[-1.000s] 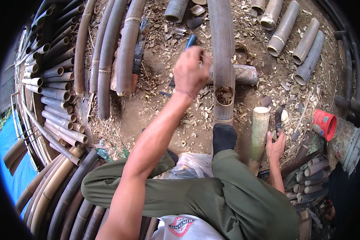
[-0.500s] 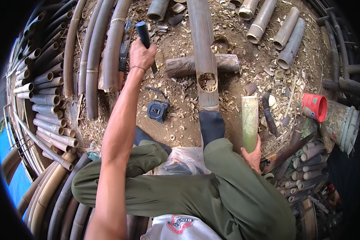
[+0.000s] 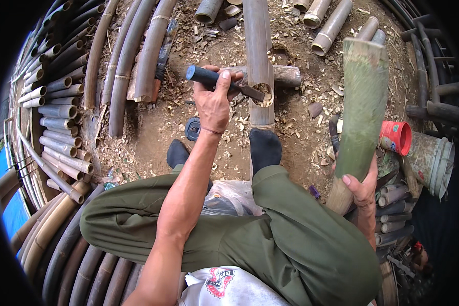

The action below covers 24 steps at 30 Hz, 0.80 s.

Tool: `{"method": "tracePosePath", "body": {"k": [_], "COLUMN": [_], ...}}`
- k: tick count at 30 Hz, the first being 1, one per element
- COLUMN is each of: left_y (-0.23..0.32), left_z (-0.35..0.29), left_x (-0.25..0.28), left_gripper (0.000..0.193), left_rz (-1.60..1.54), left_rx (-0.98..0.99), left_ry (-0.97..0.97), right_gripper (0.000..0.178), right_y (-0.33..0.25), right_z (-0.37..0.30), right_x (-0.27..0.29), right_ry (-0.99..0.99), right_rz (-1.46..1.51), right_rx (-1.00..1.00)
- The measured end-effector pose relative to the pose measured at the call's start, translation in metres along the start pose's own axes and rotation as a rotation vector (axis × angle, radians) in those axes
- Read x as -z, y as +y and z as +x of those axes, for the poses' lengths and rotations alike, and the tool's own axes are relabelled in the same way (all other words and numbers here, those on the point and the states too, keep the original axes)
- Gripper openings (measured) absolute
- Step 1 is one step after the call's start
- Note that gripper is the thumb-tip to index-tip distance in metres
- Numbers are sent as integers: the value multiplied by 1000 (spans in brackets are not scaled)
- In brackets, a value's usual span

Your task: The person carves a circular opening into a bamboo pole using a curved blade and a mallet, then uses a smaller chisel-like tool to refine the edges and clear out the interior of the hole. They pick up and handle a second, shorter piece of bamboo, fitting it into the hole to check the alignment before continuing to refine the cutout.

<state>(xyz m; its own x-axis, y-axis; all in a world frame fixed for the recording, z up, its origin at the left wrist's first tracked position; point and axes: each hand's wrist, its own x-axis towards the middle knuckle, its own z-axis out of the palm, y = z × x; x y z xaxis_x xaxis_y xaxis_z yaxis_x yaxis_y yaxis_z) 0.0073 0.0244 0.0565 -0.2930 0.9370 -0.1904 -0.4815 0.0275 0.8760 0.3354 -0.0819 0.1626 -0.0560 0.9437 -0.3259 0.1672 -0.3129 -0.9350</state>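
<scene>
The left hand [image 3: 212, 104], grip clamped on the blue-handled knife [image 3: 224, 82], has swung back over the bamboo pole [image 3: 258, 61]; the right hand [image 3: 361, 187] now lifts its clasped green bamboo piece [image 3: 361, 109].

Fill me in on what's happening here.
A person sits on the ground among stacked bamboo poles. The left hand grips a dark-handled knife, its blade pointing at the open end of a long bamboo pole that lies over a short log in front of the feet. The right hand holds a green bamboo section raised upright. Wood chips cover the dirt.
</scene>
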Motion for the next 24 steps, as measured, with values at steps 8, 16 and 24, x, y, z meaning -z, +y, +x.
{"method": "tracePosePath", "body": {"k": [8,16,24], "left_y": [-30,-35,-47], "left_z": [-7,-3,3], "left_x": [-8,-16,-23], "left_gripper": [25,24,24], "left_rz": [-46,3,366], "left_rx": [12,16,-102], "left_ry": [-84,-59,-136], "right_gripper": [85,89,95], "right_y": [-84,-126,-149], "right_z": [47,80,146], "right_x": [-9,-50,-59], "right_ry": [-79,-133,-219], "right_rz": [-127,-177,-1106], "right_rx": [159,333,1125]}}
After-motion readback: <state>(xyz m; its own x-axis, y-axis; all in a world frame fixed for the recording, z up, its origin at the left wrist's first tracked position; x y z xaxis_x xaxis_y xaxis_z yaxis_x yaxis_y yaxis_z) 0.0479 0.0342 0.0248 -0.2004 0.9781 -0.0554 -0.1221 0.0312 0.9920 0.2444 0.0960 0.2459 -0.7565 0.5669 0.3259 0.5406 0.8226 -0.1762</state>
